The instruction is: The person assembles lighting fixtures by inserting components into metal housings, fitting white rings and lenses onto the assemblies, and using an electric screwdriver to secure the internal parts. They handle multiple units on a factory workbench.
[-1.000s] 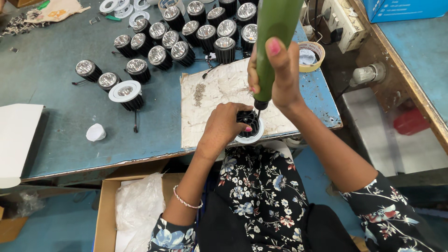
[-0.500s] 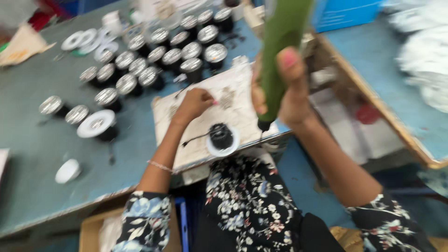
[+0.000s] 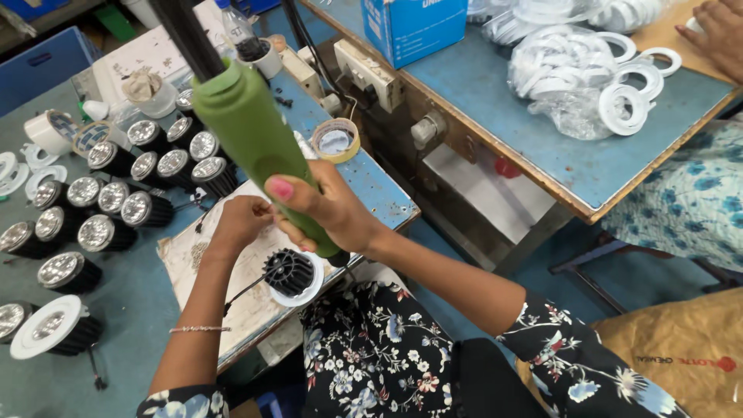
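Blue box (image 3: pixel 410 27) behind green screwdriver (image 3: pixel 255 139).

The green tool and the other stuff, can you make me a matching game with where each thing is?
Things:
1. green power screwdriver
2. black finned lamp
3. tape roll
4. white rings

Places:
A. on the far blue table
B. on the worn board by the left hand
C. in the right hand
D. near the wall sockets

Pairs: 1-C, 2-B, 3-D, 4-A

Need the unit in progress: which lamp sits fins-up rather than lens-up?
The black finned lamp in a white ring on the board, below the right hand; the others show shiny lenses.
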